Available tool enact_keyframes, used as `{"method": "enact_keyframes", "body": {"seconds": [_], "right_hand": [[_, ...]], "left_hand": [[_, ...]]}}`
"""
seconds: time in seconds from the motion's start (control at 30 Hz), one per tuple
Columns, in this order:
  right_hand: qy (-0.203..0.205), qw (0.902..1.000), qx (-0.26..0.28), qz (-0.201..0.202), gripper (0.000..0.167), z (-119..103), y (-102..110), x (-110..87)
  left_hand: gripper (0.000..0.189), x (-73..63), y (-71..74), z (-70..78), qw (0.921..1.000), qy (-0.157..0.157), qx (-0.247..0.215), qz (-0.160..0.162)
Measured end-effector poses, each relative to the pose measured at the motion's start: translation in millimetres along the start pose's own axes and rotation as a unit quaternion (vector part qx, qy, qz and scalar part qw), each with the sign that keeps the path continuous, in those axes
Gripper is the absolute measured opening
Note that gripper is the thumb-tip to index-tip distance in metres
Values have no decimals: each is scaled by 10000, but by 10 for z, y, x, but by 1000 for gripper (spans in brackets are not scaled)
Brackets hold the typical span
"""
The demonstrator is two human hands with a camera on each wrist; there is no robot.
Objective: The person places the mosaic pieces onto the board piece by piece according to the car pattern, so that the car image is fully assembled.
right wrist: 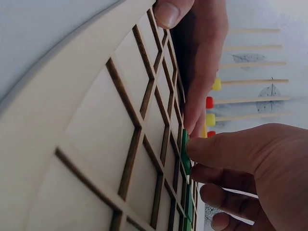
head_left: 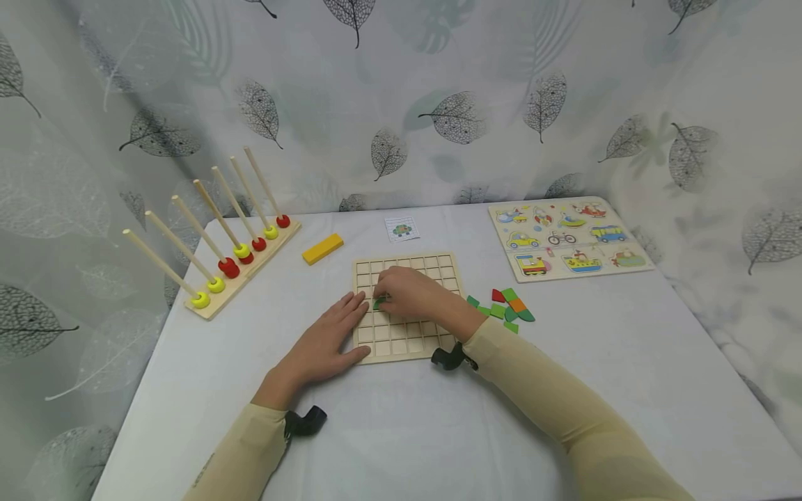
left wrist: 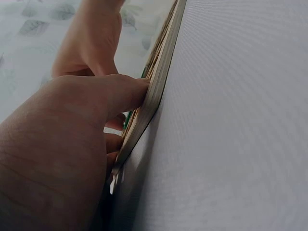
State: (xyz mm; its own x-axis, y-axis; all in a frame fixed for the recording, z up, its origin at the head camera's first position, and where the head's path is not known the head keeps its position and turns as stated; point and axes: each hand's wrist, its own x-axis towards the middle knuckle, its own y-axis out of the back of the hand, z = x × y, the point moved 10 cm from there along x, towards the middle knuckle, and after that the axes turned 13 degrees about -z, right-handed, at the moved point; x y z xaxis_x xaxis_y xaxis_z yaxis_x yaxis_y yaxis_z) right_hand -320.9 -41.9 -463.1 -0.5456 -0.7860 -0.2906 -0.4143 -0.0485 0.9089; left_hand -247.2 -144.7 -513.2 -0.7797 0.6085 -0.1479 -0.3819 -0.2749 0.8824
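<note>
A square wooden grid board [head_left: 410, 353] lies on the table, divided into small cells by raised strips. My right hand [head_left: 410, 292] is over its left part, with thumb and finger pinching a green tile [right wrist: 185, 151] down at the cells. More green [right wrist: 188, 204] shows just beyond it along the board in the right wrist view. My left hand [head_left: 326, 341] rests along the board's left edge, fingers stretched out, its thumb [left wrist: 127, 91] touching the board's side near the front corner. Part of the grid is hidden under the right hand.
Several green, red and orange tiles [head_left: 497, 311] lie right of the board. Beyond it are a small picture card [head_left: 402, 229] and a yellow block [head_left: 322, 248]. A peg stand with beads [head_left: 244, 278] stands at left; a vehicle puzzle board [head_left: 567, 240] lies at back right.
</note>
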Motion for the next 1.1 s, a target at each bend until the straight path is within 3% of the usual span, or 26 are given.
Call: {"method": "enact_keyframes", "body": {"seconds": [0.67,1.1], "right_hand": [[23,9999,45,97,16,38,-8,-4],[-154,9970,537,531,20,252,233,-364]], "left_hand": [[87,-16,38,32,10000,-23,-41,40],[87,-12,43,44,10000,33,-23,41]]}}
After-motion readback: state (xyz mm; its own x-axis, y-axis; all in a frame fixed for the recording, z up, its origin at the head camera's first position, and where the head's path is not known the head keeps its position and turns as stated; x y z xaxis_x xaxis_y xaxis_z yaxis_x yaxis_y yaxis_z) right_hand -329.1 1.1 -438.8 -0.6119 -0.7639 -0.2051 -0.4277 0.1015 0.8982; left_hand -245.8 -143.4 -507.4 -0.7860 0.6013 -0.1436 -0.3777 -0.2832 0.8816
